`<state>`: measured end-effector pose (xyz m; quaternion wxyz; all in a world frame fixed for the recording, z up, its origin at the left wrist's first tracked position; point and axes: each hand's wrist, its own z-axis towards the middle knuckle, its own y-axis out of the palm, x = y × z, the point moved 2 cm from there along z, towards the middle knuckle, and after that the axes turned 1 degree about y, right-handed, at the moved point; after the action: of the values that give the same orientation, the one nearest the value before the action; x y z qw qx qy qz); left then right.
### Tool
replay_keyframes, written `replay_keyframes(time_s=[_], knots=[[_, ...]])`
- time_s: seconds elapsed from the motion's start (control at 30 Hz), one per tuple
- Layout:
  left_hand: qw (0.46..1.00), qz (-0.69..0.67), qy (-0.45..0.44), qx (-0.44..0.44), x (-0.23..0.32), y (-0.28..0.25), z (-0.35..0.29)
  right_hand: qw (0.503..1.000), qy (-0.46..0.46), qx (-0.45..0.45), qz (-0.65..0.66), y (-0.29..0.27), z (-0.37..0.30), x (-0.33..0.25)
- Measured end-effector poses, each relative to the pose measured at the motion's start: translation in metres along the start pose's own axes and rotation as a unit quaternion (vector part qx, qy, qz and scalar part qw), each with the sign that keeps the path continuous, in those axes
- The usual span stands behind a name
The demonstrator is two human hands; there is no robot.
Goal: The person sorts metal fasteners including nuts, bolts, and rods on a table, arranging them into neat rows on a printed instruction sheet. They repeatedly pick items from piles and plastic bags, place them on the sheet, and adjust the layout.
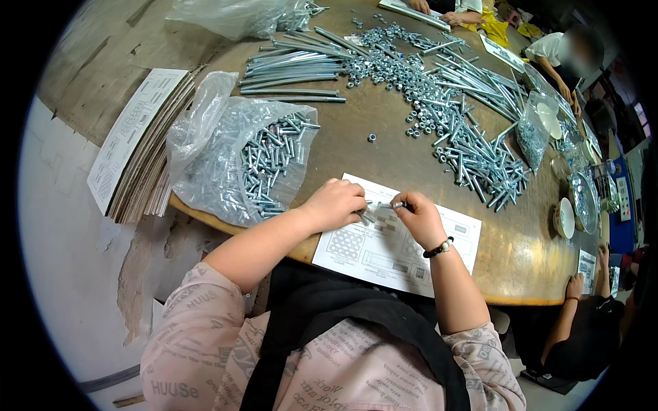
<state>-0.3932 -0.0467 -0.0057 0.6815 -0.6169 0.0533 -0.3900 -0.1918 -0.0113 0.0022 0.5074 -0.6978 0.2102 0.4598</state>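
A white printed card (pixel 449 264) lies at the table's near edge under both hands. My right hand (pixel 420 219), with a dark beaded bracelet on the wrist, pinches a short silver bolt (pixel 391 205) above the card. My left hand (pixel 336 204) is curled at the card's left part, its fingers closed around a few silver bolts (pixel 369 215) that partly show past the fingertips. Left of my left hand, an opened clear plastic bag (pixel 205 168) spills short bolts (pixel 271 161).
Long bolts (pixel 291 68) lie stacked at the far left, beside a heap of nuts (pixel 387 65). More bolts (pixel 473 164) pile up to the right. A stack of printed cards (pixel 133 137) stands at the left edge. Bowls (pixel 564 218) and co-workers are along the right side.
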Motion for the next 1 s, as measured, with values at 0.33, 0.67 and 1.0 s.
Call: replay_keyframes(time_s=[0.33, 0.67, 1.0], knots=[[0.986, -0.11, -0.125, -0.009, -0.011, 0.001, -0.012, 0.958, -0.248, 0.058, -0.133, 0.035, -0.004, -0.046], [0.993, -0.084, -0.084, -0.001, -0.007, 0.002, -0.005, 0.931, -0.175, 0.004, -0.32, 0.055, -0.023, -0.025], [0.997, -0.048, -0.055, 0.001, -0.005, 0.003, -0.012, 0.963, -0.089, -0.044, -0.25, 0.034, -0.009, -0.008]])
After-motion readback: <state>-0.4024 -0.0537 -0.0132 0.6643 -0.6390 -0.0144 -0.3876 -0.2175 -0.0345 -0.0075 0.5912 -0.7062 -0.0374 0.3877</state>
